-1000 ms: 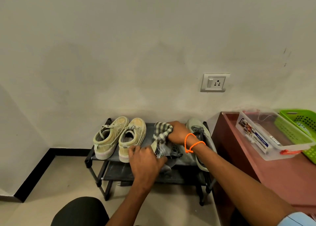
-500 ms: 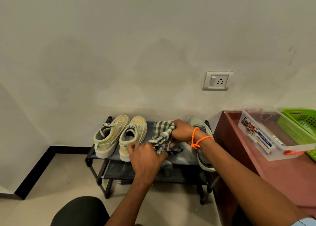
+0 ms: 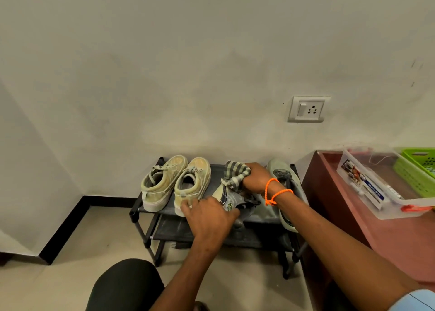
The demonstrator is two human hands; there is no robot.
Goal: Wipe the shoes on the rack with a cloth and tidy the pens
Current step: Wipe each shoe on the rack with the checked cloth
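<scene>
Your right hand (image 3: 255, 177) gripped the striped cloth (image 3: 235, 175) against a grey shoe (image 3: 229, 199) mid-rack (image 3: 141, 210); your left hand (image 3: 209, 219) apparently clasped its heel at the front edge.

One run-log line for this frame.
right hand: grips striped cloth, wiping grey shoe | left hand: steadies shoe | rack

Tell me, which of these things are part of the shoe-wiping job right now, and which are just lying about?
In use:
striped cloth gripped by the right hand
grey shoe held by the left hand
beige pair
grey-green shoe
shoe rack

Lying about:
clear plastic box
green basket
wall socket
</scene>
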